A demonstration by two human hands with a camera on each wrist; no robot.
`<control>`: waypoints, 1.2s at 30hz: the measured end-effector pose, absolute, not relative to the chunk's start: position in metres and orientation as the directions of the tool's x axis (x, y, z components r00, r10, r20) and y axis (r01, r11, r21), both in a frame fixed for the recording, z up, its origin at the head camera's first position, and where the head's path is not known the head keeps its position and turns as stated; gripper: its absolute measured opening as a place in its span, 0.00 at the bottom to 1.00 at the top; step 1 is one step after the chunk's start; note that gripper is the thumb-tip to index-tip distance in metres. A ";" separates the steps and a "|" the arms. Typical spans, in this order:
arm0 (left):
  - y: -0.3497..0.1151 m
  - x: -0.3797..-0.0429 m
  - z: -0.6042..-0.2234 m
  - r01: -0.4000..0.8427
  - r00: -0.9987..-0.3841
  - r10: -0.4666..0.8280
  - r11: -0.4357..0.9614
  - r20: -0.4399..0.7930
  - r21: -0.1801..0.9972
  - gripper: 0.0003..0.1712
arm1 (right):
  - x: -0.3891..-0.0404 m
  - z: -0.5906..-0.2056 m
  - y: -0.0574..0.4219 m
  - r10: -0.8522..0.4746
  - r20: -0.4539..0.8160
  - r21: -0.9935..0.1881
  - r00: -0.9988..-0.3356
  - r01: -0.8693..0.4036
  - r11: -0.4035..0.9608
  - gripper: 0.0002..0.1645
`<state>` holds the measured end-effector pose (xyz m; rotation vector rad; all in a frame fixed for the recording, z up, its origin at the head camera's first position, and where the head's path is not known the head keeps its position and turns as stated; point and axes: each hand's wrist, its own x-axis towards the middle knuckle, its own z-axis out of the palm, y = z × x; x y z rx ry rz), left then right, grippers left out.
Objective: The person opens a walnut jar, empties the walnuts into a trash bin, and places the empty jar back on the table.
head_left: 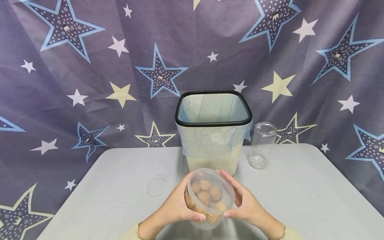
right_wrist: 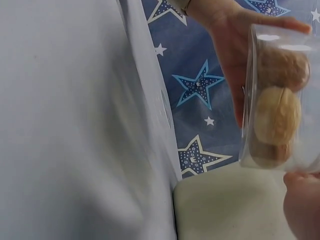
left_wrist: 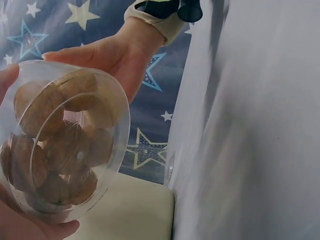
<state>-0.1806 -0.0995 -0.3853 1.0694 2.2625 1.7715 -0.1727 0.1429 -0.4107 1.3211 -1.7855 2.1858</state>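
Note:
A round clear plastic tub (head_left: 207, 224) of walnuts (head_left: 204, 198), with a translucent lid (head_left: 226, 186) on top, is held up over the table's near part, its lid tilted toward me. My left hand (head_left: 179, 208) grips its left side, thumb near the front of the rim. On the other side my right hand (head_left: 246, 204) holds it, with fingers at the far rim and thumb at the near rim. In the left wrist view the tub's round base (left_wrist: 107, 192) shows several walnuts through it. From the right wrist, walnuts (right_wrist: 277, 115) are visible through the side wall.
Behind the tub stands a pale bin (head_left: 213, 124) with a black rim and bluish liner. A tall clear jar (head_left: 261, 145) stands right of it. A clear round lid (head_left: 157, 187) lies on the grey-white table (head_left: 105, 200) at left. A starry curtain (head_left: 198, 50) hangs behind.

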 end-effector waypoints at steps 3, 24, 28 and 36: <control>-0.099 -0.180 -0.386 0.470 -0.745 0.567 0.070 0.352 0.880 0.57 | -0.176 -0.411 0.146 -0.503 0.606 -0.794 -0.616 -0.496 -0.350 0.58; -0.096 -0.182 -0.388 0.475 -0.811 0.459 0.152 0.364 0.867 0.60 | -0.180 -0.407 0.143 -0.454 0.622 -0.777 -0.638 -0.574 -0.258 0.55; -0.094 -0.181 -0.389 0.483 -0.837 0.400 0.218 0.373 0.848 0.62 | -0.170 -0.400 0.137 -0.386 0.579 -0.805 -0.718 -0.579 -0.130 0.55; -0.089 -0.180 -0.389 0.461 -0.879 0.285 0.307 0.382 0.833 0.65 | -0.154 -0.386 0.120 -0.229 0.395 -0.912 -0.890 -0.411 0.022 0.57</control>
